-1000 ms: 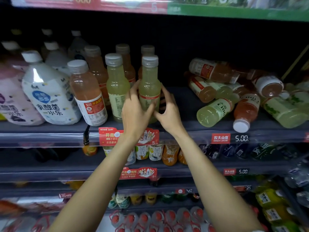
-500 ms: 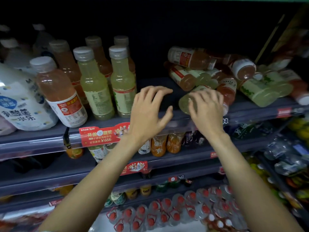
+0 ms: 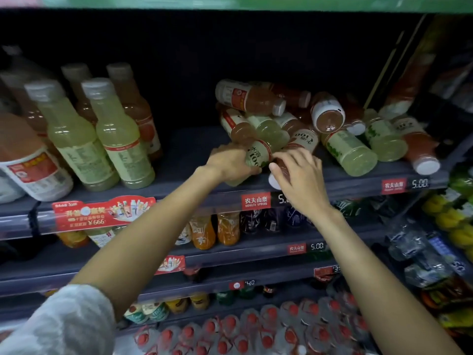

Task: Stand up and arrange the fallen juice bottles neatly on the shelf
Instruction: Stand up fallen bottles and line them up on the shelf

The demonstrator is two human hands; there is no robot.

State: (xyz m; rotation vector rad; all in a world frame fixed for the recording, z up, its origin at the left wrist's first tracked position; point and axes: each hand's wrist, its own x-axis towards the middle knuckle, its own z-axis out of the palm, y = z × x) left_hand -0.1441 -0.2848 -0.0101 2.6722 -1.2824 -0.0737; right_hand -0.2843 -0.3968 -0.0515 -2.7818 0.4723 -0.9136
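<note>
We see a heap of fallen juice bottles (image 3: 320,129) on the right half of the dark shelf (image 3: 184,160) — pale green and orange-pink ones lying on their sides, some stacked on others, caps pointing various ways. At the heap's near left edge lies a pale green bottle (image 3: 258,156) with a white label banded in red. Our left hand (image 3: 230,165) is curled around its lower body, fingers wrapped under it and thumb on top, gripping it where it lies. Just to the right, an orange-pink bottle (image 3: 298,143) slopes down toward us, its white cap (image 3: 273,181) at the shelf's front edge. Our right hand (image 3: 299,180) sits over its neck end with fingers bent down across it — they touch the bottle, yet we cannot tell whether they actually clasp it.

On the left part of the same shelf, standing bottles (image 3: 102,139) are upright in rows: two pale green ones in front, orange ones behind and beside them, with bare shelf between them and the heap. A red promotional tag (image 3: 102,212) and a price label (image 3: 256,201) hang along the shelf's front rail. Lower shelves hold more drinks, and red-capped water bottles (image 3: 256,329) fill the bottom. A white sleeve (image 3: 58,324) covers our left upper arm.
</note>
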